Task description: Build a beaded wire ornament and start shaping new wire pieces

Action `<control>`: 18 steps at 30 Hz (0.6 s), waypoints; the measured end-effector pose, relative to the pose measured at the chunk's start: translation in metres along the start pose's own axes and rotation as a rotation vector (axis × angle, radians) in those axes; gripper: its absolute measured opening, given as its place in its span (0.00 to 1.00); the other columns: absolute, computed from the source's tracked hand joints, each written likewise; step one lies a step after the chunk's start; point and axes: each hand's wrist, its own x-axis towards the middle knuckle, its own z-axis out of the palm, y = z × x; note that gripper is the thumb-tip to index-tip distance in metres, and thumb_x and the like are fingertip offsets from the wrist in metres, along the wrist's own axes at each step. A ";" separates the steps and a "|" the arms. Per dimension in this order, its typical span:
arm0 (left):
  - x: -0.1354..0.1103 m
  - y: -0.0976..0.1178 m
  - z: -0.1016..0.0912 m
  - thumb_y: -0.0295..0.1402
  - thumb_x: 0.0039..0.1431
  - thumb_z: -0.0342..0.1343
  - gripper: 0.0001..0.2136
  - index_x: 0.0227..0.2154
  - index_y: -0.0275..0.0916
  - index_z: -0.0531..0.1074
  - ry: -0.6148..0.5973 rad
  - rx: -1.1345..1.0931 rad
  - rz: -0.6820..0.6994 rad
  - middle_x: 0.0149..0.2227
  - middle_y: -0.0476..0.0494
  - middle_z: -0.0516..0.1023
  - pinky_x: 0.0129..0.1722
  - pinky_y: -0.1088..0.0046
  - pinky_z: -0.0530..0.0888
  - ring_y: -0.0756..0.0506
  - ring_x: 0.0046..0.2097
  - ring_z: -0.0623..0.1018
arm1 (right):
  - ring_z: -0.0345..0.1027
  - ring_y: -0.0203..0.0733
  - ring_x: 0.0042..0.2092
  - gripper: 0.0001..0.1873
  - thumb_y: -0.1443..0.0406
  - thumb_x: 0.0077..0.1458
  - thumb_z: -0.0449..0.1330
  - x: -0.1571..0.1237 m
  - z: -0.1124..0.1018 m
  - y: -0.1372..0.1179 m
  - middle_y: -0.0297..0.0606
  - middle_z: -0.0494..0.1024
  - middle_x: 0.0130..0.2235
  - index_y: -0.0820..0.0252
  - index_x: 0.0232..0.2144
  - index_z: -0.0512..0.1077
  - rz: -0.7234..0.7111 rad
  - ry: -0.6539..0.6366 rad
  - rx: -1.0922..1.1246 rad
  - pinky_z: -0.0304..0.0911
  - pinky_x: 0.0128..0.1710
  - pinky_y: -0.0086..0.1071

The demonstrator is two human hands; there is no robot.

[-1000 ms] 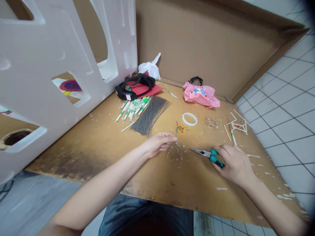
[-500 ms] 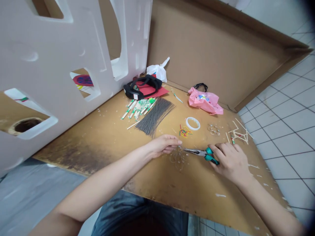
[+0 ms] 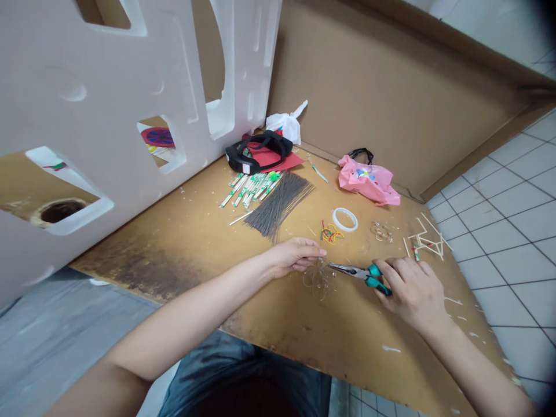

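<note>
Teal-handled pliers (image 3: 362,273) – nose pointing left – held near a loose tangle of thin wire (image 3: 320,279)

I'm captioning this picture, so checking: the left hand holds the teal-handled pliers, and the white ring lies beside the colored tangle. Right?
Not quite: the right hand holds the teal-handled pliers, as the head view shows. The white ring does lie beside the colored tangle.

The pliers (image 3: 360,273) are grey, teal and black, the bag (image 3: 369,186) pink, the ring (image 3: 346,229) white.
</note>
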 end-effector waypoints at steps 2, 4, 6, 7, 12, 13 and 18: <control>0.000 -0.001 -0.001 0.38 0.43 0.63 0.17 0.20 0.35 0.60 -0.009 -0.015 -0.012 0.15 0.60 0.51 0.17 0.79 0.41 0.60 0.16 0.49 | 0.62 0.42 0.31 0.12 0.62 0.53 0.55 0.000 0.000 0.000 0.41 0.73 0.31 0.62 0.37 0.71 -0.008 0.009 0.001 0.49 0.31 0.35; 0.001 -0.001 -0.001 0.37 0.43 0.64 0.17 0.20 0.35 0.60 -0.036 -0.042 -0.029 0.16 0.60 0.51 0.17 0.80 0.41 0.60 0.16 0.49 | 0.62 0.42 0.31 0.12 0.61 0.53 0.55 -0.001 0.000 0.001 0.41 0.73 0.31 0.62 0.37 0.70 -0.020 0.021 -0.006 0.49 0.31 0.35; 0.002 -0.001 -0.002 0.37 0.43 0.64 0.17 0.19 0.35 0.59 -0.070 -0.069 -0.042 0.16 0.60 0.51 0.17 0.80 0.41 0.60 0.16 0.49 | 0.62 0.42 0.31 0.12 0.61 0.53 0.55 0.000 -0.002 0.001 0.41 0.73 0.31 0.63 0.37 0.70 -0.028 0.023 -0.021 0.49 0.31 0.35; 0.002 -0.001 -0.002 0.36 0.44 0.63 0.17 0.19 0.35 0.59 -0.083 -0.078 -0.046 0.16 0.60 0.50 0.17 0.80 0.40 0.60 0.16 0.48 | 0.62 0.42 0.31 0.12 0.61 0.53 0.55 0.000 -0.002 0.001 0.41 0.73 0.31 0.63 0.37 0.70 -0.030 0.023 -0.029 0.49 0.31 0.35; 0.001 -0.001 -0.004 0.35 0.44 0.63 0.16 0.20 0.34 0.60 -0.095 -0.089 -0.053 0.16 0.60 0.50 0.17 0.80 0.40 0.60 0.16 0.48 | 0.62 0.41 0.31 0.11 0.61 0.54 0.54 0.000 -0.004 0.002 0.41 0.73 0.31 0.62 0.37 0.71 -0.043 0.024 -0.033 0.49 0.31 0.35; 0.001 -0.001 -0.004 0.36 0.43 0.64 0.15 0.21 0.34 0.62 -0.084 -0.082 -0.050 0.16 0.60 0.51 0.17 0.80 0.40 0.60 0.16 0.48 | 0.62 0.41 0.31 0.11 0.61 0.54 0.54 0.000 -0.004 0.002 0.41 0.73 0.31 0.62 0.37 0.71 -0.044 0.024 -0.026 0.49 0.31 0.35; 0.004 -0.009 0.002 0.39 0.42 0.63 0.15 0.22 0.34 0.65 0.095 0.109 0.068 0.14 0.60 0.53 0.17 0.80 0.44 0.59 0.16 0.50 | 0.64 0.41 0.30 0.09 0.62 0.53 0.54 0.003 -0.011 0.001 0.39 0.72 0.27 0.59 0.34 0.70 -0.034 -0.094 0.077 0.52 0.30 0.33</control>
